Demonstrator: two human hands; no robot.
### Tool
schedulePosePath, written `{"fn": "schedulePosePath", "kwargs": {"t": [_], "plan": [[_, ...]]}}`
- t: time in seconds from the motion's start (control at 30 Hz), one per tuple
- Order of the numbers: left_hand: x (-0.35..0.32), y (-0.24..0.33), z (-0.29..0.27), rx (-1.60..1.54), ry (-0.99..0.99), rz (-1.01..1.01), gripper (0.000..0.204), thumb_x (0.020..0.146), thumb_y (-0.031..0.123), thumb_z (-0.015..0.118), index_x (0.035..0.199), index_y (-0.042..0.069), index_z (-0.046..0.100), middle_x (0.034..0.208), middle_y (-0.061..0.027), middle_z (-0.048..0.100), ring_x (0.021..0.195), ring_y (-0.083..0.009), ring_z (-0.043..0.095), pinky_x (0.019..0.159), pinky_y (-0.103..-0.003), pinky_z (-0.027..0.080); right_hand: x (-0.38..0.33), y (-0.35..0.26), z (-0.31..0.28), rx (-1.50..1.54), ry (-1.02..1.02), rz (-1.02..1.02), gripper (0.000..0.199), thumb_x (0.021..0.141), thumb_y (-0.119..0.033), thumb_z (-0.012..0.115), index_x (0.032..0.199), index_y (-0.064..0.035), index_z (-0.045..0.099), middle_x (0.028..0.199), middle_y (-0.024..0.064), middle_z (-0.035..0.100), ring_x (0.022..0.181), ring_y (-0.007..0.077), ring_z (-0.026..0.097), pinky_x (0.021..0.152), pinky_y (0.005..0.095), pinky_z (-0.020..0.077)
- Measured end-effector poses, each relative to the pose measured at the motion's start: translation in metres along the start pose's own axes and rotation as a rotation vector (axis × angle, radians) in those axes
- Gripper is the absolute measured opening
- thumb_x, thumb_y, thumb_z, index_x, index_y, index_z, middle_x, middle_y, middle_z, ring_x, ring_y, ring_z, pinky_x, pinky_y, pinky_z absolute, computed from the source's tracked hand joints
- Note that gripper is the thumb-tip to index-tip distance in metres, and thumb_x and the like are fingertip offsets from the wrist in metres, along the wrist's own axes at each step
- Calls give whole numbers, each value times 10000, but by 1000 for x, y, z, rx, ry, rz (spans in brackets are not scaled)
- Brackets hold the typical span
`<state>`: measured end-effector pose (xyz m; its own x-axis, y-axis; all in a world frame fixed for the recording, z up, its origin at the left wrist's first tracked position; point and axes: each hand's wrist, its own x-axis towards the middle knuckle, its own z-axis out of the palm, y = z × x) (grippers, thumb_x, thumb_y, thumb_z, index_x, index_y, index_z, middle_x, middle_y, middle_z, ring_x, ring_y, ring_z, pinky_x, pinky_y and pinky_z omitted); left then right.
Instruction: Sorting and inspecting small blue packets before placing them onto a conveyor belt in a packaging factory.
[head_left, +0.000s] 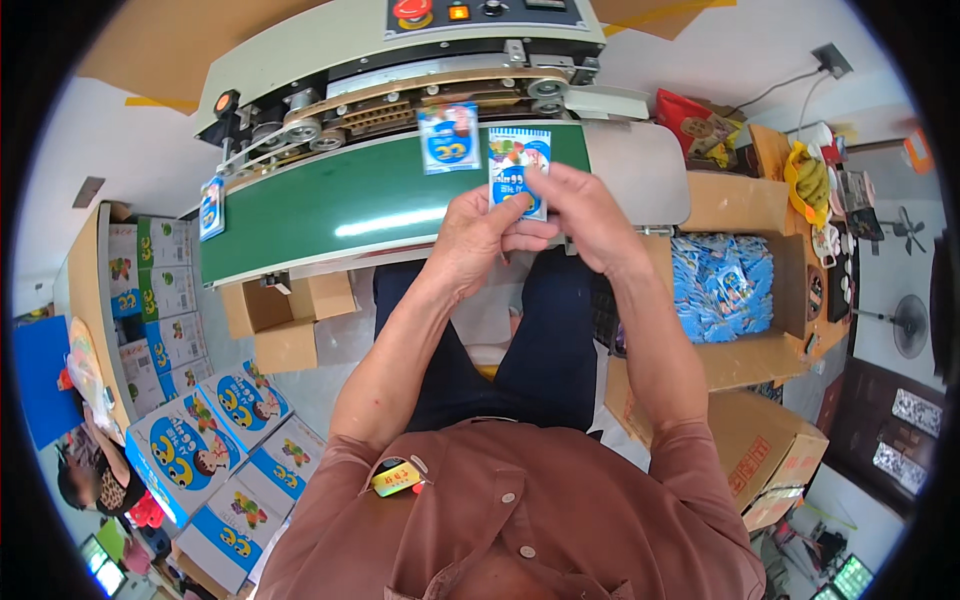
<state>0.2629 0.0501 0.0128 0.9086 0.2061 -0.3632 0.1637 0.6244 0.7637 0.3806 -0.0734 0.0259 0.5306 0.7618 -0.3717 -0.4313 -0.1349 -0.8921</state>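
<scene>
"Pinching the packet (517,160) at its lower part, your left hand (478,228) has the thumb pressed on the printed face, with the other fingers seemingly behind as a support."

"And your right hand (595,215)? Its fingers reach the right edge of the packet, but I cannot tell if they pinch it or only touch it."

"Perhaps you hold it so to keep the thin, soft-looking film straight. Its striped edge points away from you, and the packet is over the green belt (370,200), nearer to the right end."

"Your belt looks smooth, because it gives back a long white shine. Just left of your hands lies a second packet (449,140), rectangular and a little blurred; a third packet (211,208) is at the left end. I suppose this spacing prevents overlapping."

"Behind the belt stands the machine (330,48), a cream-coloured body with round metal wheels. At your right, an open carton (745,365) of brown cardboard contains a loose heap of blue packets (720,285), probably placed there for easy reach."

"Well apart on your left, printed cartons (185,455) with flat sides stand close together, maybe to save floor space."
</scene>
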Motion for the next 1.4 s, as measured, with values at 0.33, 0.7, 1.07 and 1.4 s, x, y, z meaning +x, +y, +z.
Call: {"fn": "schedulePosePath", "kwargs": {"t": [0.33, 0.7, 1.07, 1.4], "plan": [[-8, -9, 6, 146, -84, -94, 406, 994, 261, 613, 1271, -31, 563, 1130, -151, 677, 861, -202, 721, 716, -283, 611, 19, -29, -56, 25, 391, -26, 277, 958, -214, 648, 1147, -12, 638, 996, 70, 708, 839, 137, 702, 635, 295, 622], [-27, -30, -10, 186, -175, -154, 405, 998, 259, 608, 1276, -30, 556, 1131, -144, 681, 899, -200, 707, 735, -303, 594, 67, -17, -37, 31, 167, 23, 320, 955, -221, 660, 1165, 18, 624, 1025, 72, 685, 874, 153, 690, 695, 308, 622], [-93, -78, -48, 213, -113, -183, 319, 990, 229, 614, 1210, -1, 605, 1065, -94, 704, 873, -153, 690, 714, -279, 572, -16, 0, 33, -370, 326, -234, 319, 986, -178, 605, 1210, 49, 596, 1028, 118, 670, 906, 179, 682, 678, 262, 578], [-176, -104, -173, 180, 629, -94, 249, 954, 210, 637, 1107, 14, 643, 954, -74, 699, 776, -118, 662, 641, -258, 552, -76, 120, 34, -482, 164, -41, 217, 973, -152, 628, 1103, 18, 663, 928, 76, 682, 773, 125, 678, 563, 225, 547]]}}
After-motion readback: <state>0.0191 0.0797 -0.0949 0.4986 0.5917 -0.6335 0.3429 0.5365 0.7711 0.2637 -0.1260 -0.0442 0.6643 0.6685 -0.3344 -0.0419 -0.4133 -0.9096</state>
